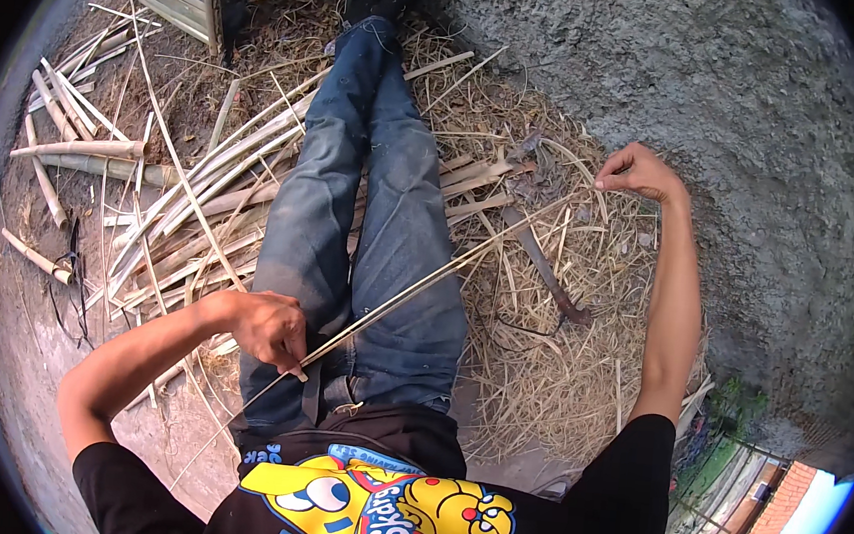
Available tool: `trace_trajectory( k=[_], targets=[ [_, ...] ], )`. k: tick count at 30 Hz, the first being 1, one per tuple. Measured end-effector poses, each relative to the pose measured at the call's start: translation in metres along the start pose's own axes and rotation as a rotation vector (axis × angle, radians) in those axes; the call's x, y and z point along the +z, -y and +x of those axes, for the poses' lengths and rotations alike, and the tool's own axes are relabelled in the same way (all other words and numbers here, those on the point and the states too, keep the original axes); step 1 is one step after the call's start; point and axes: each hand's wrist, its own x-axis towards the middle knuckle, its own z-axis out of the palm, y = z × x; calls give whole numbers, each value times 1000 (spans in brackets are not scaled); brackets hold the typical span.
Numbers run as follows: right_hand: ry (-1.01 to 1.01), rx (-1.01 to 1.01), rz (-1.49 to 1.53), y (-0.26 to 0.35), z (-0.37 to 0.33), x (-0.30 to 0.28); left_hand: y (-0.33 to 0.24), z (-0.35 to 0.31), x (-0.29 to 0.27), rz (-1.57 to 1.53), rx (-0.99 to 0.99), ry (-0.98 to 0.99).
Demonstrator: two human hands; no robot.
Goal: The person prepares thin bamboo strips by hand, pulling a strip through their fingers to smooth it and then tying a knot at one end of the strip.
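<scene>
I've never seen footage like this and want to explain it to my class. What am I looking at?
No machine here: just a person working bare-handed. The one picture comes from a wide camera worn on the head, looking down, so edges bend and the person's legs in jeans stretch away. The left hand grips a thin pale strip slanting across the legs. The right hand is raised near the strip's far end; whether it pinches the strip is hard to tell. On the ground lie split sticks, mostly left of the legs, and thin shavings on the right, beside a rough grey wall.
</scene>
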Motion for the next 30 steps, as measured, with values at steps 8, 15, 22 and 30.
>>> trace_trajectory(
  k=[8, 15, 22, 30],
  targets=[
    [110, -61, 17, -3, 7, 15, 3, 4, -3, -36, -6, 19],
    [119, -106, -31, 7, 6, 24, 4, 3, -3, 3, 12, 15],
    [95, -67, -45, 10, 3, 27, -2, 2, -3, -41, -5, 7],
    [26, -165, 36, 6, -16, 11, -8, -13, -10, -77, 27, -124]
  ],
)
